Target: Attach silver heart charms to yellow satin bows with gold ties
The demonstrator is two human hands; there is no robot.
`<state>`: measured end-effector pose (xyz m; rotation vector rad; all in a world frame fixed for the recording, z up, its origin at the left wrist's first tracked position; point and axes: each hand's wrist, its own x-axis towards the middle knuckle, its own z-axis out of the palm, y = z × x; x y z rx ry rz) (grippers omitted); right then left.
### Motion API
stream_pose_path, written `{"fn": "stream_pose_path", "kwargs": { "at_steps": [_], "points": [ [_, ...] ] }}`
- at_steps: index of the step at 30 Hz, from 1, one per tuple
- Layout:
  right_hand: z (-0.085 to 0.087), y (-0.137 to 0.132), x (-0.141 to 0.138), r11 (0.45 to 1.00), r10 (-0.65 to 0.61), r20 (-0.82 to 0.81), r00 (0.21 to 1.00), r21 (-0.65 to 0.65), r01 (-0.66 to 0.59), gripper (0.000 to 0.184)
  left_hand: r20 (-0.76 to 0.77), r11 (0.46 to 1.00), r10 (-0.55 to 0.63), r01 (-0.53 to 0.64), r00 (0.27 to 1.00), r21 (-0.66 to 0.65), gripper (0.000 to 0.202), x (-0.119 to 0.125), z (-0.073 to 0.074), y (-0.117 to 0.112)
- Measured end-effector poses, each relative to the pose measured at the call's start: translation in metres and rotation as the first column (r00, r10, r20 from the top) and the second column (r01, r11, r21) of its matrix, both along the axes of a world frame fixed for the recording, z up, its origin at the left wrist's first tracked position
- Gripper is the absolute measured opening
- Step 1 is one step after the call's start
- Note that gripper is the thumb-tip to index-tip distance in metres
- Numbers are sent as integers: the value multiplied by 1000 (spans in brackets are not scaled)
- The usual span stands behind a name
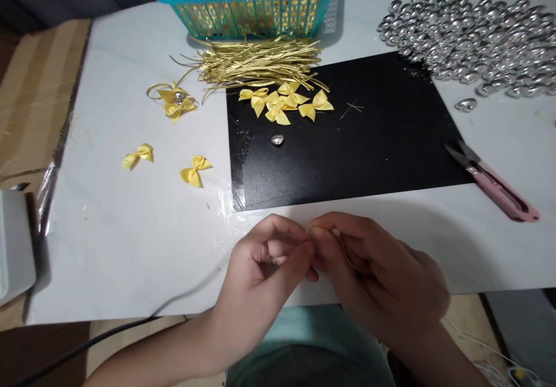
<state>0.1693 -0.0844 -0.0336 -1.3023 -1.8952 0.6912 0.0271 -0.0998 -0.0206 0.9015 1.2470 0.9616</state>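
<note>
Now pinching a thin strand (344, 252) in the fingertips of left hand (263, 277) and right hand (382, 277), close together above the counter's near edge (87, 307), apparently working its end, next likely needing steady tension.

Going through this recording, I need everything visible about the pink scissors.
The scissors have a slim pink handle, plastic-looking, with two arms, and two pointed, dark, metal-looking blades, slightly apart. They lie slantwise, tips away from the person, the blades reaching onto the black mat's right edge, the handle on the white table. Neither the left hand nor right hand touches them.
</note>
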Motion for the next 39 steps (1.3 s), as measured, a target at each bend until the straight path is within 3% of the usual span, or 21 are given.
{"fn": "stream_pose_path", "kwargs": {
  "at_steps": [9, 39],
  "points": [
    [0, 2, 0, 1000, 15, 12, 1000, 26, -15, 6, 54, 989, -2, 10, 999, -150, 13, -1, 3, -1],
    [1, 4, -1, 996, 62, -20, 998, 73, -60, 11, 47, 988, -12, 20, 999, -152, 13, -1, 4, 0]
  ]
}}
